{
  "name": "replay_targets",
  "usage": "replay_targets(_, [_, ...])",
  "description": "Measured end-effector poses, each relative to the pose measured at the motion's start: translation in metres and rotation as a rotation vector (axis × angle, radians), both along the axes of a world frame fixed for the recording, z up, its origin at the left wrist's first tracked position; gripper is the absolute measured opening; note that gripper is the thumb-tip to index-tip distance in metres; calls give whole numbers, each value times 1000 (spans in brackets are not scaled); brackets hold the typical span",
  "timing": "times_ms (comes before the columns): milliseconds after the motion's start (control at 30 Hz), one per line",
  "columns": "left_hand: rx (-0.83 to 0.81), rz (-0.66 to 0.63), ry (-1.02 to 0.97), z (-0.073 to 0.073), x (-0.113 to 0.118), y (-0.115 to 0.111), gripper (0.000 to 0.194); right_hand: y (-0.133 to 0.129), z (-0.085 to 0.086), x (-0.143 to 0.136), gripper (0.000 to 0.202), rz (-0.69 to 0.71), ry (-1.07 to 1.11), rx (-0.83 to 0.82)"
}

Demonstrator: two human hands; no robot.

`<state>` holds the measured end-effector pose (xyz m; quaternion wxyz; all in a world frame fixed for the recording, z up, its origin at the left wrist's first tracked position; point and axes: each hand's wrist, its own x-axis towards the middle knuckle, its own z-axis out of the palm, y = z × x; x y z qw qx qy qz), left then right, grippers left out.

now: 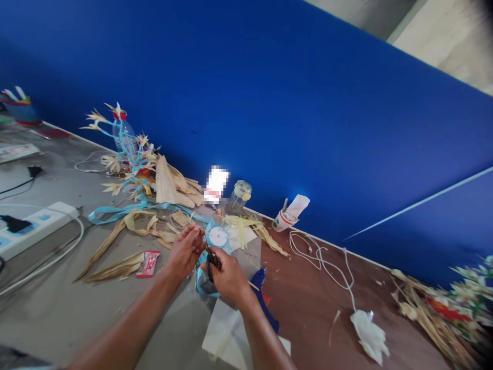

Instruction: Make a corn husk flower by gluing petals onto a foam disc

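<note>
Near the middle of the table, my right hand (227, 275) is closed round dark-handled scissors (210, 264), whose blades point up and away. Just left of the blades, my left hand (187, 249) has its fingers pinched together; what they hold is too small to make out. Behind the hands lies a white and blue ribbon spool (218, 236), with light blue ribbon (115, 211) spread to the left. Dried husks (169, 185) are piled beyond my left hand. A blue glue gun (264, 298) lies right of my right wrist.
At the left are a white power strip (42, 223) and cables. A bottle (125, 136) with blue-wrapped stems, a glass jar (239, 198) and a paper cup (284, 221) stand along the blue partition (269, 118). White flowers (473, 282) lie far right.
</note>
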<state>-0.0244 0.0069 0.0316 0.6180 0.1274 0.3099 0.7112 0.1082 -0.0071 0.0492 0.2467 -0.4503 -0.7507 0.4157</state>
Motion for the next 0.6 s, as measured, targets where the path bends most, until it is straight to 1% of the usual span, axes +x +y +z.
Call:
replay_targets(167, [8,-2,29,-2,0,0,23,1,-3,0,30,-8,13,-13])
replay_targets(433, [-41,115,122,1,3,1,26,2,-4,0,26,-25,76,-93])
replay_targets(600, [-91,132,135,2,3,2,32,3,-6,-1,26,-33,94,-90])
